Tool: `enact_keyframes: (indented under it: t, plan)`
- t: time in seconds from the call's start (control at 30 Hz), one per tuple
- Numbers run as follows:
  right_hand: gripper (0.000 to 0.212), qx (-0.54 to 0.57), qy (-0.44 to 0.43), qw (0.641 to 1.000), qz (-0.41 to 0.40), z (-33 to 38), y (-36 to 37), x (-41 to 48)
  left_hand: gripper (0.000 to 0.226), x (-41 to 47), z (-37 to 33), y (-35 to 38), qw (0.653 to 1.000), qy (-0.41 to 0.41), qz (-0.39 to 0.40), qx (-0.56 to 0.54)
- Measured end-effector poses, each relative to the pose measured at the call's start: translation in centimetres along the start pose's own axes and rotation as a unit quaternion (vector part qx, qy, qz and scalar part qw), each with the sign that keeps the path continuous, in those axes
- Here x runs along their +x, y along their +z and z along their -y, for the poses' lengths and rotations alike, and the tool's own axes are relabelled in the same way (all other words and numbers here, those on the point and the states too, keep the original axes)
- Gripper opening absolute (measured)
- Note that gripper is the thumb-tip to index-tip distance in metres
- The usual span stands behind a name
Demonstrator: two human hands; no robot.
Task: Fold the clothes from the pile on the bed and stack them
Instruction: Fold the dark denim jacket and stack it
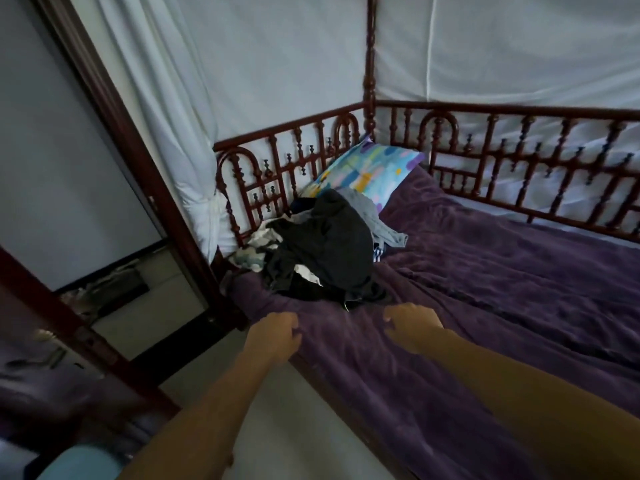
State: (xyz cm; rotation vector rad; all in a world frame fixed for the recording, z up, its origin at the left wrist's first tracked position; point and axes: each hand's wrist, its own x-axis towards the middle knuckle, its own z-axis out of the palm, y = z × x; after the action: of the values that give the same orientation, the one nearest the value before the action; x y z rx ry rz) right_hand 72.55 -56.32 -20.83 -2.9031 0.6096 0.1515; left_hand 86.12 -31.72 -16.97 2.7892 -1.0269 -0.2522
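Note:
A pile of clothes (322, 251) lies at the head end of the bed, mostly dark garments with a grey one (377, 220) at the back and a pale patterned one (254, 251) on the left. The bed carries a purple blanket (485, 289). My left hand (277, 332) hovers at the bed's near edge, just short of the pile, fingers loosely curled and holding nothing. My right hand (412, 323) is stretched out over the blanket right in front of the pile, fingers relaxed and empty.
A colourful pillow (370, 171) leans against the dark red wooden railing (519, 161) behind the pile. A bedpost (138, 150) stands at the left. White netting (242, 64) hangs around the bed. Pale floor (294, 410) lies beside the bed.

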Motion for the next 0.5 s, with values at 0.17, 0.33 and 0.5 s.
enact_keyframes:
  t: [0.17, 0.33, 0.5]
  plan:
    - [0.032, -0.002, 0.022, 0.999, 0.031, -0.2, 2.5, 6.6, 0.028, 5.2, 3.0, 1.6, 0.999, 0.001, 0.04, -0.008]
    - [0.033, 0.013, 0.055, 0.996, 0.066, -1.9, 5.7, 15.5, 0.03, 13.9, 5.7, 2.7, 0.997, 0.012, 0.075, 0.016]
    - [0.031, 0.045, 0.1, 0.987, 0.122, -3.2, 8.1, 23.5, 0.032, 22.9, 7.5, 3.9, 0.988, 0.015, 0.147, 0.035]
